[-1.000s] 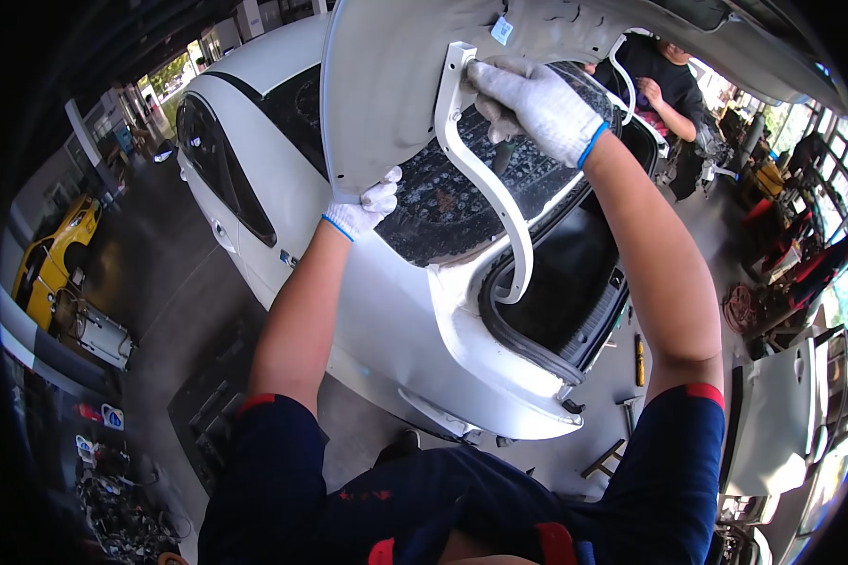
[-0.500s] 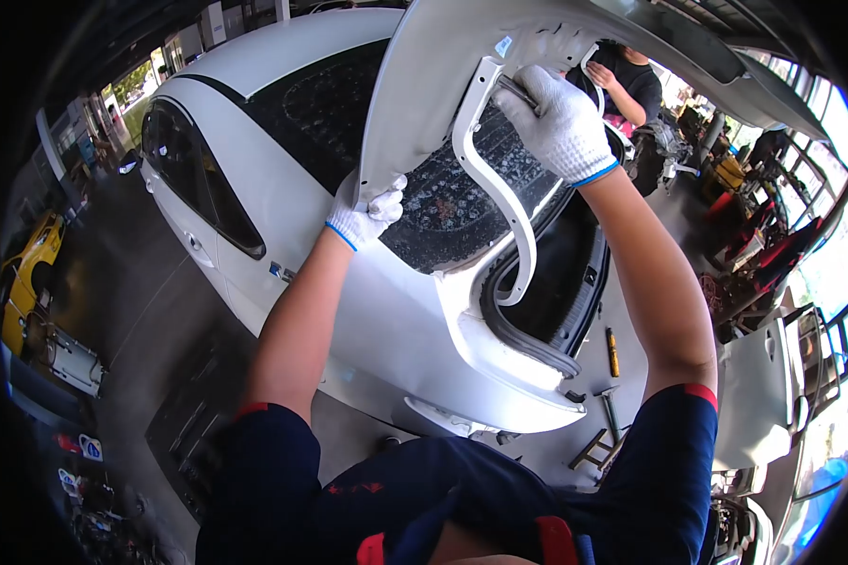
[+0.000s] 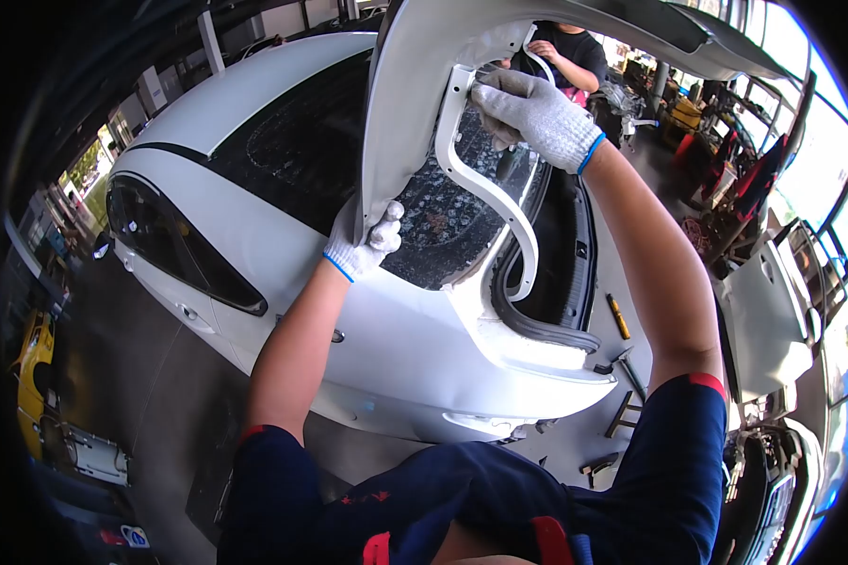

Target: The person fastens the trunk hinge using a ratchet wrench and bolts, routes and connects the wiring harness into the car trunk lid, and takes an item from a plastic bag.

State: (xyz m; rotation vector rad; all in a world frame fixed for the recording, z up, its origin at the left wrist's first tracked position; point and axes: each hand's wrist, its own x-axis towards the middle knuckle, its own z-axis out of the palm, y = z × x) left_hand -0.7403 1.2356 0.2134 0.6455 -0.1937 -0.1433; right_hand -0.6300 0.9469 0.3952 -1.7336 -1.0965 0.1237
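Observation:
A raised trunk lid stands over the back of a white car. My left hand, in a white glove, is wrapped round the lid's lower edge. A curved white hinge arm runs from the lid down into the trunk opening. My right hand, also gloved, is closed beside the hinge arm's upper end; what its fingers hold is hidden. Behind both hands lies the dusty rear window.
A co-worker stands across the car with a hand near the other hinge. A yellow-handled tool and a hammer lie on the floor. A detached white door stands at right.
My right hand has shifted from just behind the hinge arm's top to a lower, closed pose beside it. The view has turned, and the co-worker appears further left. My left hand keeps its hold.

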